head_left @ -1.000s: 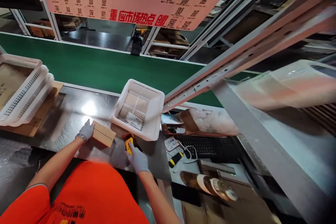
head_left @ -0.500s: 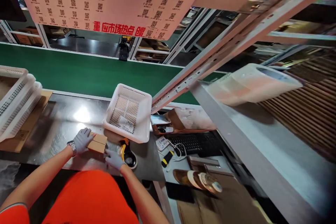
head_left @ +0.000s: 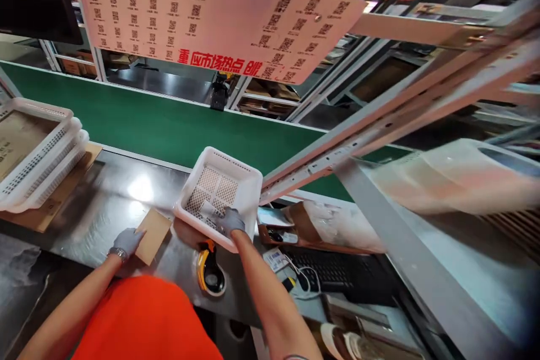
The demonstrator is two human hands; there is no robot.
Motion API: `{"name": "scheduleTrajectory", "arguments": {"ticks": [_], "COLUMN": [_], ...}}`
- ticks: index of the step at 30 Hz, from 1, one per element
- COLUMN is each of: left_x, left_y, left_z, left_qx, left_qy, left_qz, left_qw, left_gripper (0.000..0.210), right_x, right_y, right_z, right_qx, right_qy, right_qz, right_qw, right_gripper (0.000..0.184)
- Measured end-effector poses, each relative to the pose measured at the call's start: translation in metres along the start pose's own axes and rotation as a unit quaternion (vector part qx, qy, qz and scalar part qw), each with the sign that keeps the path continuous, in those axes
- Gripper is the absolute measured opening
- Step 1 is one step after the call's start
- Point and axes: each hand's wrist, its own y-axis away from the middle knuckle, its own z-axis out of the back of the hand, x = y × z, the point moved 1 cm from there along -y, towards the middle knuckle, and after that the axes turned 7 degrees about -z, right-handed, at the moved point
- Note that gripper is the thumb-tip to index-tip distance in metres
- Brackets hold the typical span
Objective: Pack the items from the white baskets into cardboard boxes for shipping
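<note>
My left hand, in a grey glove, grips a small brown cardboard box by its left side, above the metal worktop. My right hand, gloved as well, reaches into a white plastic basket. Its fingers are at a white paper slip on the basket floor; whether they pinch it is too blurred to make out. A yellow and black tape dispenser lies on the worktop between the box and my right forearm.
Stacked white baskets stand on flat cardboard at the left. Behind the worktop runs a green conveyor belt. To the right are a slanting metal post, a keyboard and a shelf with a film roll.
My right hand has left the area beside the box and tape dispenser and moved into the white basket. The box, in my left hand, has turned. The camera view has shifted.
</note>
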Motion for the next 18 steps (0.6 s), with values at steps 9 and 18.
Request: {"name": "scheduleTrajectory", "arguments": {"ticks": [9,18], "left_x": [0.002,0.004], "left_y": [0.004,-0.002], "left_z": [-0.008,-0.005], "left_qx": [-0.02,0.018], "left_qy": [-0.065,-0.091], "left_qz": [0.047,0.029], "left_qw": [0.997,0.995], "left_gripper": [0.069,0.074], "right_x": [0.0,0.003], "right_y": [-0.006,0.019], "right_z": [-0.018,-0.012], "right_qx": [0.053,-0.006], "right_qy": [0.069,-0.02], "right_qz": [0.002,0.02], "right_qw": [0.996,1.0], "right_gripper": [0.027,0.038]}}
